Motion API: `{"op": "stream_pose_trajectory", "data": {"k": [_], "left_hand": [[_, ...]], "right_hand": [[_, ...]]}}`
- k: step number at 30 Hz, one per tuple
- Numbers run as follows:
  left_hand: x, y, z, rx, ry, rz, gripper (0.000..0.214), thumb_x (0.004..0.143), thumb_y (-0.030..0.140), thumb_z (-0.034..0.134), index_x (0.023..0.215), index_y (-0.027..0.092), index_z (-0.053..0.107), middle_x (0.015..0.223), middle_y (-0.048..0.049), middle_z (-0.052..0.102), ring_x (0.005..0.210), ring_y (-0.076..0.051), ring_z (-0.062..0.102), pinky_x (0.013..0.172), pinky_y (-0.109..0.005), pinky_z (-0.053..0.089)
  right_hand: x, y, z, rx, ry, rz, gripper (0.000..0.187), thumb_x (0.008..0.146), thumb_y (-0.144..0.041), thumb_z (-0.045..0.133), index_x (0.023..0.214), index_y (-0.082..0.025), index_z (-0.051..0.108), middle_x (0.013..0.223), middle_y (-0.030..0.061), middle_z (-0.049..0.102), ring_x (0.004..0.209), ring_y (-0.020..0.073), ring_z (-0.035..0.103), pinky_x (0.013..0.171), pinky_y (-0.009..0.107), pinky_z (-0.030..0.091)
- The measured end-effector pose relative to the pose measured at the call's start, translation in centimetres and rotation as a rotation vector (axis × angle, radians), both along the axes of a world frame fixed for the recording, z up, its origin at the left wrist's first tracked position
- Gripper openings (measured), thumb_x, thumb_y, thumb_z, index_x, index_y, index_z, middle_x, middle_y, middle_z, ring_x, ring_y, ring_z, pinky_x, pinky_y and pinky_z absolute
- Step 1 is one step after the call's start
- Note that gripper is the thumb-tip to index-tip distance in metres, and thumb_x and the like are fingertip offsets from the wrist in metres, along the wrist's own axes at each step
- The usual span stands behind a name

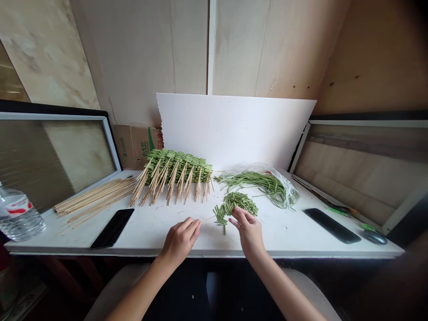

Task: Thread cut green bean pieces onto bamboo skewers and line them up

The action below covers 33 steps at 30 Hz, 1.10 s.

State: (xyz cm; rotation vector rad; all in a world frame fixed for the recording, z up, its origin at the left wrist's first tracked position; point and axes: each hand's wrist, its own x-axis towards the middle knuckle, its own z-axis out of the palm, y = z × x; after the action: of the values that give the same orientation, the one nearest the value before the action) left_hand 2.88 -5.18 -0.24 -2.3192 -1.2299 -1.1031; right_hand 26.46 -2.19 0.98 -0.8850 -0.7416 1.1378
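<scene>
My left hand is closed around the blunt end of a thin bamboo skewer above the front of the table. Several short green bean pieces are threaded side by side along that skewer. At its far end, my right hand pinches a bean piece, partly hidden by the fingers. Just behind the right hand lies a loose heap of cut bean pieces. Toward the back left rises a stack of filled bean skewers, their bare stick ends pointing forward.
Loose bamboo skewers and a black phone lie on the left, near a water bottle. Long uncut beans spill from a clear plastic bag. On the right are a dark flat object and a mouse.
</scene>
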Motion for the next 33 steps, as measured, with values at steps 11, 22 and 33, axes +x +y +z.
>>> {"op": "stream_pose_trajectory", "data": {"k": [11, 22, 33], "left_hand": [[0.1, 0.3, 0.5, -0.050, -0.095, -0.052, 0.025, 0.106, 0.021, 0.045, 0.101, 0.018, 0.069, 0.078, -0.0027, 0.065, 0.066, -0.014, 0.063, 0.064, -0.023, 0.047], [-2.3, 1.6, 0.2, -0.153, -0.230, 0.038, 0.025, 0.106, 0.027, 0.044, 0.097, 0.021, 0.067, 0.086, -0.0031, 0.068, 0.072, -0.015, 0.065, 0.068, -0.024, 0.046], [-1.8, 1.4, -0.1, -0.159, -0.190, 0.002, 0.026, 0.106, 0.026, 0.043, 0.096, 0.021, 0.067, 0.085, -0.0033, 0.067, 0.073, -0.015, 0.065, 0.069, -0.024, 0.048]], "right_hand": [[-0.5, -0.3, 0.7, -0.008, -0.034, 0.006, 0.045, 0.069, -0.051, 0.090, 0.097, -0.016, 0.081, 0.105, 0.0098, 0.077, 0.111, 0.0314, 0.069, 0.088, 0.042, 0.063], [3.5, 1.7, -0.4, 0.532, -1.395, 0.215, 0.019, 0.091, -0.023, 0.068, 0.104, -0.029, 0.081, 0.104, 0.0080, 0.075, 0.101, 0.0302, 0.059, 0.087, 0.046, 0.051], [2.6, 1.8, -1.8, 0.630, -1.717, 0.139, 0.017, 0.090, -0.009, 0.063, 0.084, -0.022, 0.071, 0.106, 0.0097, 0.068, 0.104, 0.0302, 0.055, 0.086, 0.044, 0.047]]}}
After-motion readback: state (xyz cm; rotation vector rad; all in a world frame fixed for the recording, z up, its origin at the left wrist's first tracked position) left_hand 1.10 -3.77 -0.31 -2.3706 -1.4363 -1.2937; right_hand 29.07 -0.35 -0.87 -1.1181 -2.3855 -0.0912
